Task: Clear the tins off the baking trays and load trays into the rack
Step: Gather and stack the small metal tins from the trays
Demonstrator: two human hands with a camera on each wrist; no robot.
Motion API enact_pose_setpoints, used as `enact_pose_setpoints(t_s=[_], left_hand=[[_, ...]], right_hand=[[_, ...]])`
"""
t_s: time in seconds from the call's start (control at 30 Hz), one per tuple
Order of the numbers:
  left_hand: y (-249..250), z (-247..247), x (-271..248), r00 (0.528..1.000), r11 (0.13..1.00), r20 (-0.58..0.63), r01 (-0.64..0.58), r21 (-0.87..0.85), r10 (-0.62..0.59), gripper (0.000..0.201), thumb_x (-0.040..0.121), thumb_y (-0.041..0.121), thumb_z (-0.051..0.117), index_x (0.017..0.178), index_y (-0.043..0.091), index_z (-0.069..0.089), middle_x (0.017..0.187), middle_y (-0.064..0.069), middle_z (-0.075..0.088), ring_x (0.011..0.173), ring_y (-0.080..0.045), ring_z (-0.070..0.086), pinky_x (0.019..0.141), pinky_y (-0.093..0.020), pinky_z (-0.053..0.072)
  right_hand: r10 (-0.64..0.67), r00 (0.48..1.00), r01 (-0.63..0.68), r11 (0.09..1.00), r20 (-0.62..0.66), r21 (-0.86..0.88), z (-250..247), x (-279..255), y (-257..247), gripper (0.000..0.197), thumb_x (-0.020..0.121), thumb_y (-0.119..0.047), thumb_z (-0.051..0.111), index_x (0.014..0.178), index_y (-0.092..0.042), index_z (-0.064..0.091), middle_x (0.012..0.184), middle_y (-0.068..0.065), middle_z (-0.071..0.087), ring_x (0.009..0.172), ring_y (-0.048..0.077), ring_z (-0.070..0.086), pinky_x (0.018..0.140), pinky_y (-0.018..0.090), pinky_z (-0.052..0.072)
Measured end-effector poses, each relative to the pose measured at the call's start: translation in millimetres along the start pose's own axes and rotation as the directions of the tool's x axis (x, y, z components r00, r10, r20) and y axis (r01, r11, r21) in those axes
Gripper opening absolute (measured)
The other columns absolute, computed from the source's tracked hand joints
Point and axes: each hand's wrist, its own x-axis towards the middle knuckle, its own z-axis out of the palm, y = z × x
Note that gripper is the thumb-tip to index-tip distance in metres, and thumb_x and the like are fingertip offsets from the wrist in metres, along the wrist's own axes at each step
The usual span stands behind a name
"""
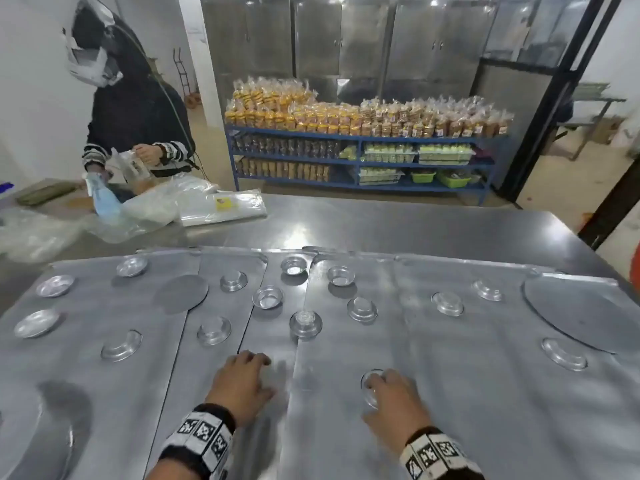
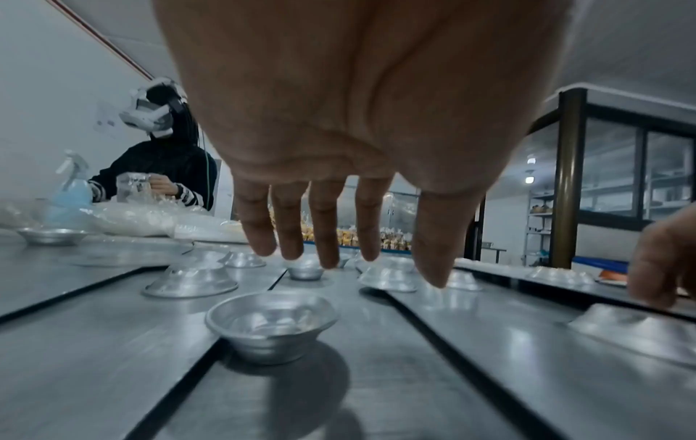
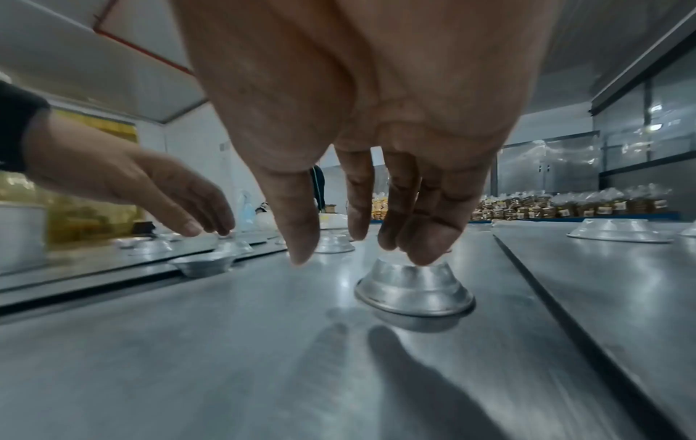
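Several overlapping flat baking trays (image 1: 450, 375) cover the steel table, dotted with small aluminium tins, some upright and some upside down. My right hand (image 1: 381, 386) hangs over an upside-down tin (image 3: 414, 285). Its fingertips (image 3: 425, 253) touch the tin's top, while the thumb stays off to the left. My left hand (image 1: 266, 375) hovers with straight, loose fingers above an upright tin (image 2: 271, 324), holding nothing. The head view hides that tin under the hand. Just ahead are an upright tin (image 1: 266, 296) and a stacked upside-down tin (image 1: 305, 323).
Two flat round discs (image 1: 581, 313) (image 1: 180, 292) lie on the trays. At the table's far left another person handles plastic bags beside a blue spray bottle (image 1: 104, 199). Blue shelves (image 1: 363, 133) of packaged goods stand behind the table.
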Motion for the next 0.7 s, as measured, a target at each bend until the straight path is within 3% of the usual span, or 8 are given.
enact_pose_setpoints(t_s=[0.13, 0.23, 0.37, 0.47, 0.6, 0.7], left_hand=[[-14.7, 1.6, 30.3, 0.994, 0.997, 0.091, 0.056, 0.057, -0.061, 0.073, 0.082, 0.045, 0.067, 0.146, 0.03, 0.035, 0.151, -0.002, 0.036, 0.138, -0.027, 0.032, 0.11, -0.044, 0.036], [-19.5, 8.9, 45.9, 0.975, 0.989, 0.183, 0.11, 0.103, -0.128, 0.085, 0.078, 0.047, 0.073, 0.149, 0.03, 0.029, 0.155, -0.003, 0.03, 0.141, -0.03, 0.03, 0.111, -0.049, 0.034], [-23.8, 10.9, 58.4, 0.955, 0.979, 0.235, 0.151, 0.136, -0.179, 0.083, 0.074, 0.044, 0.076, 0.145, 0.028, 0.036, 0.139, -0.005, 0.045, 0.127, -0.032, 0.044, 0.102, -0.048, 0.045], [-25.7, 10.0, 60.7, 0.955, 0.98, 0.235, 0.153, 0.128, -0.179, 0.081, 0.071, 0.044, 0.078, 0.142, 0.026, 0.043, 0.13, -0.007, 0.049, 0.122, -0.033, 0.047, 0.099, -0.045, 0.048], [-19.6, 3.4, 53.9, 0.96, 0.988, 0.235, 0.143, 0.065, -0.155, 0.078, 0.067, 0.048, 0.076, 0.136, 0.024, 0.048, 0.119, -0.008, 0.052, 0.117, -0.033, 0.05, 0.096, -0.044, 0.05], [-2.2, -2.6, 39.6, 0.969, 0.995, 0.227, 0.104, -0.005, -0.101, 0.078, 0.066, 0.049, 0.071, 0.137, 0.028, 0.048, 0.123, -0.008, 0.048, 0.121, -0.033, 0.045, 0.098, -0.045, 0.048]], right_hand=[[0.037, 0.999, -0.037, 0.999, 0.009, -0.039, -5.3, 26.6, 7.2, 0.059, 0.079, -0.038, 0.064, 0.136, -0.032, 0.045, 0.138, -0.004, 0.042, 0.128, 0.024, 0.034, 0.112, 0.035, 0.03], [0.078, 0.992, -0.073, 0.996, 0.102, -0.052, 0.2, 45.1, 9.1, 0.065, 0.077, -0.038, 0.063, 0.139, -0.032, 0.044, 0.141, -0.005, 0.044, 0.132, 0.024, 0.037, 0.113, 0.035, 0.029], [0.09, 0.981, -0.08, 0.994, 0.171, -0.069, -2.1, 60.5, 13.8, 0.071, 0.068, -0.04, 0.07, 0.135, -0.03, 0.049, 0.133, -0.003, 0.054, 0.126, 0.023, 0.049, 0.108, 0.033, 0.037], [0.095, 0.977, -0.078, 0.993, 0.19, -0.093, -9.5, 63.5, 14.4, 0.073, 0.062, -0.043, 0.081, 0.129, -0.028, 0.054, 0.124, 0.003, 0.055, 0.117, 0.025, 0.053, 0.101, 0.032, 0.044], [0.107, 0.97, -0.098, 0.994, 0.217, -0.049, -16.2, 65.1, 15.2, 0.085, 0.042, -0.049, 0.09, 0.117, -0.029, 0.055, 0.114, 0.0, 0.052, 0.106, 0.023, 0.057, 0.089, 0.031, 0.051], [0.081, 0.977, -0.077, 0.997, 0.199, -0.025, -19.6, 60.4, 14.5, 0.079, 0.043, -0.049, 0.088, 0.112, -0.031, 0.055, 0.109, -0.002, 0.05, 0.102, 0.022, 0.057, 0.085, 0.03, 0.052]])
